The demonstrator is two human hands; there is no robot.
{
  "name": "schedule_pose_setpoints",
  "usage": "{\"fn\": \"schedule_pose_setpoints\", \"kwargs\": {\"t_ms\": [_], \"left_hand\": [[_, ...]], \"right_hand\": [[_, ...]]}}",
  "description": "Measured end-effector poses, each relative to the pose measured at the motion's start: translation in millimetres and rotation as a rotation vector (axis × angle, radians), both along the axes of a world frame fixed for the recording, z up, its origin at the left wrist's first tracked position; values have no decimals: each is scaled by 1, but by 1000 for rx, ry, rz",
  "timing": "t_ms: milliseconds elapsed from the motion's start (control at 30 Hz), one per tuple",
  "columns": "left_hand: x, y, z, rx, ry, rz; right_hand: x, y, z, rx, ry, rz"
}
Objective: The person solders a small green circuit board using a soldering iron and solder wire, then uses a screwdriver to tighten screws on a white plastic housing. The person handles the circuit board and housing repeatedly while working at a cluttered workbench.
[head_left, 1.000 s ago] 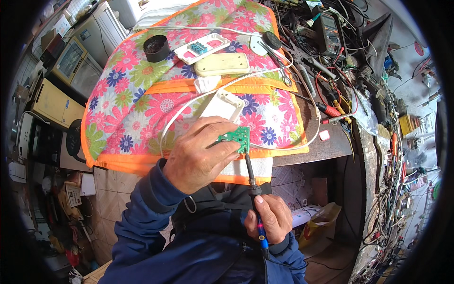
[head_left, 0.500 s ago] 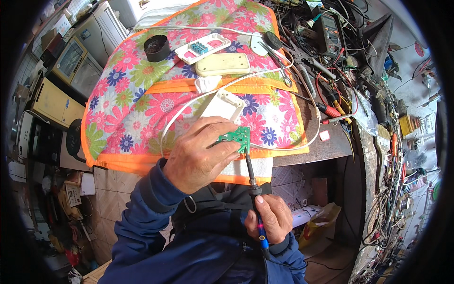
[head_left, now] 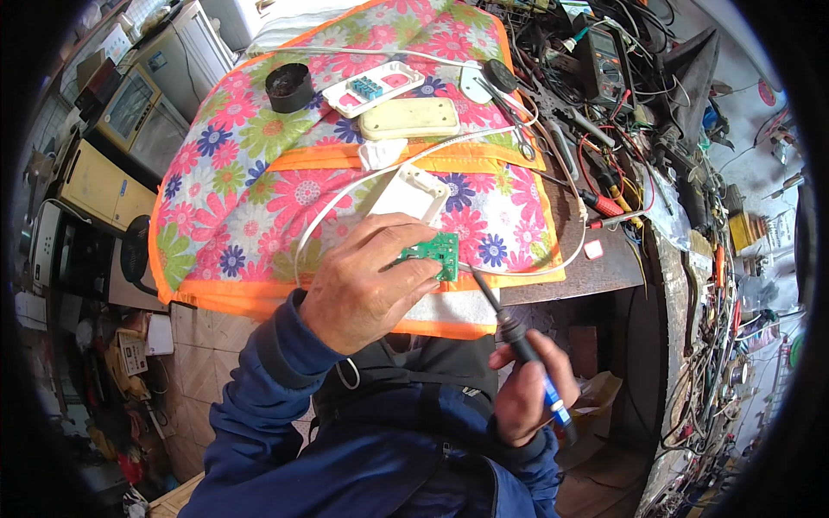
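My left hand [head_left: 367, 281] grips a small green circuit board [head_left: 446, 256] between thumb and fingers, above the near edge of a flowered cloth [head_left: 302, 200]. Part of the board is hidden behind the fingers. To the right, my right hand [head_left: 534, 388] is closed round the handle of a soldering iron [head_left: 514, 332]. Its thin tip points up and left, a little apart from the board's right edge. Just beyond the left hand lies an open white plastic casing [head_left: 414, 194]. A white cable [head_left: 345, 192] loops around the hands on the cloth.
Farther back are a cream cover [head_left: 408, 118], a white casing with blue terminal blocks [head_left: 404, 79] and a round black tin [head_left: 288, 89]. Pliers [head_left: 566, 121], a multimeter [head_left: 603, 65] and tangled leads crowd the right. A small pinkish block [head_left: 593, 249] sits near the table edge.
The soldering iron's tip has come off the board. My right hand has moved right with the iron, which now tilts more. My left hand and the board have stayed nearly still.
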State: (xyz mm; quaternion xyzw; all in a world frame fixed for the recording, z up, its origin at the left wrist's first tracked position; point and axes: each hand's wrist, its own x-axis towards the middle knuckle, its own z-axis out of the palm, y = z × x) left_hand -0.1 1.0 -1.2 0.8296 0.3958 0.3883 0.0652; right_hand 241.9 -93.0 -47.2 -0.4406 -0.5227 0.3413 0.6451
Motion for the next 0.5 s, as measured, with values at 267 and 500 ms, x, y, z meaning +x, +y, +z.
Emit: {"fn": "schedule_pose_setpoints", "kwargs": {"t_ms": [267,500], "left_hand": [[0,0,1,5,13,4],[0,0,1,4,21,4]], "right_hand": [[18,26,-8,-167,413,131],[14,26,-7,-168,404,164]]}}
